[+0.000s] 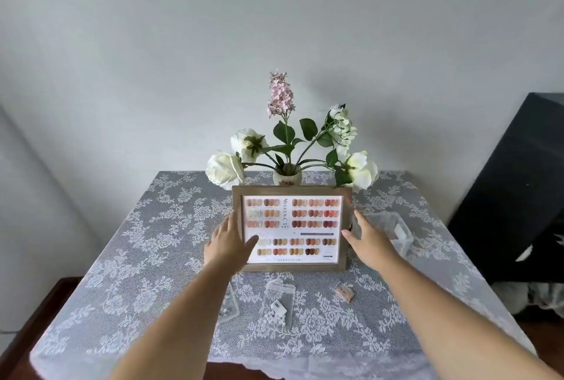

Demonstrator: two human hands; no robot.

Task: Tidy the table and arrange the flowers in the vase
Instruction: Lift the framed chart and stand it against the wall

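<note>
Lace table (152,257), open hands flanking frame (290,192)

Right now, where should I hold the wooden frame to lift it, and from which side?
Grip the frame by its two short vertical edges, one hand from each side. It stands upright and wide, and the left hand and right hand are already beside those edges, fingers open.

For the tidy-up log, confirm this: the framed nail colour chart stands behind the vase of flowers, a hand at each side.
Wrong in one respect: in the head view the framed chart stands in front of the vase, with the left hand and right hand at its sides.
</note>
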